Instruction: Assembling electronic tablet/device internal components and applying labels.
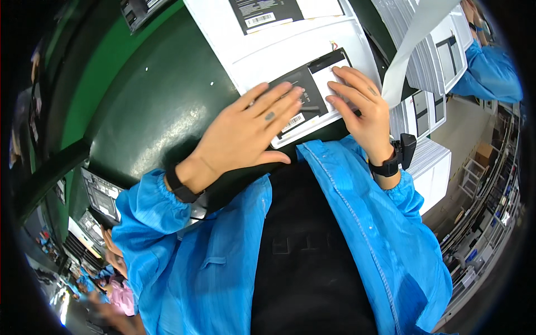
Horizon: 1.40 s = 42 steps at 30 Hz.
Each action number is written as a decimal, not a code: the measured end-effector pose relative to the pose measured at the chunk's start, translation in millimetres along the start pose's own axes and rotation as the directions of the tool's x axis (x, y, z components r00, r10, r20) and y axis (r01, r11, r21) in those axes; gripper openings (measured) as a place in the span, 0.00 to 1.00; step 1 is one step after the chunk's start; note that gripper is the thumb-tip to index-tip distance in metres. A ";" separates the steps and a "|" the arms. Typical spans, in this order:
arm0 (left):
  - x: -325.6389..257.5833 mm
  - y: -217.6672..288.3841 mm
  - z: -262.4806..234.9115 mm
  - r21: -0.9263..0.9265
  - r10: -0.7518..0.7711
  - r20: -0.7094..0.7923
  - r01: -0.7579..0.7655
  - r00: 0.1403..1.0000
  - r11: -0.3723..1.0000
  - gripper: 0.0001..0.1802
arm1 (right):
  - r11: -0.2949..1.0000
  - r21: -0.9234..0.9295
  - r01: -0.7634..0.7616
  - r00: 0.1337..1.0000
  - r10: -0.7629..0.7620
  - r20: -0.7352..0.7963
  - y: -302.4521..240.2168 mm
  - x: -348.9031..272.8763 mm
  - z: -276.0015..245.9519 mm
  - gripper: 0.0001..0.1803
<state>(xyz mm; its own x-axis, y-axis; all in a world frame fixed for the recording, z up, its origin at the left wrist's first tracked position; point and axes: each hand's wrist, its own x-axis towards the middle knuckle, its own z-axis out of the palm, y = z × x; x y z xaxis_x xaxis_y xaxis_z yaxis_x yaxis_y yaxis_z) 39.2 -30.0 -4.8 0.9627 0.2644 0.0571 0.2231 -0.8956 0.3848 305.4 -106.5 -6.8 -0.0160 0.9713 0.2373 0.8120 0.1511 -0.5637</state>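
A flat black and white battery pack point(318, 84) with a barcode label lies in a white tray point(268, 56). Small coloured wires point(333, 46) stick up by its far edge. My left hand point(237, 131) is spread flat, its fingers reaching over the dark part of the pack; they are slightly blurred, and I cannot tell how firmly they touch. Over the white part, my right hand point(365, 106) has its fingers bent and apart, tips at the pack's surface. Nothing shows gripped in either hand. Farther up the tray sits another similar pack point(259, 12).
The tray rests on a dark green work surface point(162, 106). Stacked white trays point(424, 61) stand to the right, with a pale strip point(410, 50) hanging in front. A co-worker's blue sleeve point(486, 70) is beyond them. Metal-framed parts point(101, 192) lie at left.
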 end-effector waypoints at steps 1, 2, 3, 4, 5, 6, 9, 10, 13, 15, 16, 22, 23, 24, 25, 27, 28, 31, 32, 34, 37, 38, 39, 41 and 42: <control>-2.6 -1.1 -5.2 0.020 -0.028 0.014 0.028 0.999 0.999 0.52 | 1.000 -0.005 0.024 1.000 -0.024 0.011 0.9 1.3 -1.3 0.12; -4.7 -2.1 -8.2 0.040 -0.058 0.026 0.056 0.998 0.998 0.52 | 0.999 -0.009 0.048 0.999 -0.048 0.023 1.2 1.5 -2.3 0.12; -6.1 -3.4 -8.4 0.051 -0.054 0.033 0.053 0.998 0.997 0.52 | 0.999 -0.013 0.039 0.999 -0.039 0.019 -0.9 -0.4 -2.8 0.12; -5.1 -2.9 -8.8 0.052 -0.050 0.034 0.049 0.998 0.997 0.52 | 1.000 -0.007 0.010 1.000 -0.010 0.020 -4.2 -1.9 -2.8 0.11; -3.9 -2.6 -9.3 0.039 -0.066 0.014 0.065 0.998 0.997 0.51 | 1.000 -0.002 -0.019 1.000 0.020 0.022 -8.0 -3.4 -2.9 0.11; -2.1 -3.2 -9.6 0.024 -0.081 -0.005 0.081 0.997 0.996 0.49 | 1.000 -0.005 -0.022 1.000 0.023 0.019 -12.8 -4.6 -3.5 0.11; 3.8 -3.1 -8.8 -0.017 -0.091 -0.123 0.089 0.988 0.996 0.40 | 0.994 -0.080 -0.076 0.995 0.080 0.058 -29.6 -10.2 -2.9 0.11; 9.3 -4.5 -7.6 -0.018 -0.087 -0.122 0.085 0.989 0.996 0.40 | 0.993 -0.082 -0.079 0.995 0.084 0.056 -31.1 -13.0 -1.9 0.11; 34.3 -7.9 -2.7 0.022 0.008 -0.201 -0.004 0.980 1.000 0.28 | 0.989 -0.030 -0.146 0.988 0.147 0.036 -30.5 -17.3 0.0 0.10; 46.6 -8.3 2.9 -0.035 0.111 -0.290 -0.126 0.951 0.991 0.19 | 0.984 0.044 -0.172 0.984 0.174 -0.038 -22.5 -11.1 -3.6 0.09; 51.4 -11.6 6.7 -0.024 0.130 -0.296 -0.144 0.946 0.989 0.19 | 0.988 0.002 -0.156 0.982 0.155 -0.103 -9.1 -4.4 -5.7 0.08; 61.0 -16.3 15.0 0.109 0.295 -0.269 -0.276 0.917 0.955 0.14 | 0.926 -0.326 -0.191 0.931 0.066 -0.360 93.1 40.6 -24.0 0.09; 61.2 -17.0 13.2 0.112 0.299 -0.266 -0.278 0.916 0.954 0.14 | 0.919 -0.338 -0.201 0.963 0.122 -0.242 96.2 44.2 -26.9 0.10; 62.4 -17.9 10.1 0.092 0.328 -0.235 -0.315 0.915 0.945 0.13 | 0.912 -0.351 -0.210 0.977 0.179 -0.119 100.8 47.1 -28.9 0.11; 62.5 -19.1 7.5 0.071 0.353 -0.204 -0.346 0.913 0.936 0.13 | 0.921 -0.349 -0.172 0.983 0.134 -0.129 103.3 54.1 -29.2 0.12; 66.8 -21.6 7.5 0.042 0.351 -0.177 -0.349 0.919 0.936 0.13 | 0.924 -0.285 -0.254 0.963 0.214 -0.164 97.6 56.7 -34.8 0.12; 66.1 -22.5 8.6 0.008 0.348 -0.154 -0.351 0.925 0.936 0.14 | 0.917 -0.220 -0.334 0.936 0.295 -0.190 93.4 57.8 -34.6 0.12; 63.6 -21.2 -4.3 -0.043 0.222 -0.200 -0.235 0.954 0.971 0.17 | 0.864 0.366 -0.344 0.898 0.417 -0.140 69.2 40.5 -51.3 0.18; 58.1 -22.1 -6.8 -0.052 0.222 -0.191 -0.235 0.956 0.970 0.17 | 0.725 0.589 -0.357 0.895 0.446 -0.007 58.3 29.4 -54.6 0.21; 42.2 -21.2 -12.4 -0.082 0.024 -0.224 -0.043 0.974 0.996 0.21 | 0.550 0.731 -0.404 0.881 0.448 0.151 22.0 7.4 -49.6 0.26; 28.7 -7.5 -6.3 -0.108 -0.039 -0.238 0.014 0.970 0.994 0.21 | 0.472 0.793 -0.384 0.877 0.455 0.154 -5.8 -9.2 -38.9 0.25; 26.5 -2.4 -4.6 -0.104 -0.053 -0.260 0.027 0.964 0.994 0.21 | 0.481 0.778 -0.405 0.873 0.455 0.174 -5.8 -14.3 -37.2 0.22; 25.3 2.4 -1.5 -0.112 -0.077 -0.272 0.047 0.959 0.993 0.22 | 0.472 0.777 -0.416 0.868 0.460 0.186 -3.9 -18.5 -32.6 0.22; 28.6 3.9 3.8 -0.113 -0.108 -0.274 0.079 0.956 0.990 0.22 | 0.477 0.736 -0.480 0.837 0.501 0.221 2.5 -22.0 -22.5 0.16; 29.1 4.5 5.4 -0.105 -0.135 -0.283 0.109 0.950 0.988 0.23 | 0.473 0.735 -0.485 0.834 0.504 0.225 1.7 -24.1 -20.4 0.16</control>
<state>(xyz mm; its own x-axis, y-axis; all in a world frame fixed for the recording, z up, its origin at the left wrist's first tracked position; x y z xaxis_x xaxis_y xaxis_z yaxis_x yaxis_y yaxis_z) 69.0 -28.3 -6.4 0.8407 0.4730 0.2634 0.3092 -0.8188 0.4836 319.1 -133.4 2.6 0.2651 0.9273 -0.2644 -0.0369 -0.2643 -0.9637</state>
